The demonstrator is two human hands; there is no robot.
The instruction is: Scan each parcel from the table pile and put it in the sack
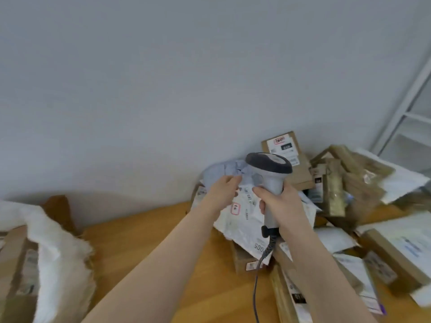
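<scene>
The left hand [223, 190] seemingly pinches a white mailer [243, 212] while the right hand [278, 202] grips the scanner [268, 165].

The sack [58, 248] stands at the table's [144, 241] left; the parcel pile [338, 206] lies right, against the wall [163, 78].

Pretty bare room tbh. A plain pale grey wall [163, 78] fills most of the view. The warm orange-brown wooden table [144, 248] sits right up against it. A white metal shelving frame [405, 108] stands at the far right. Light's soft and even, with a faint shadow low on the wall at left.
</scene>
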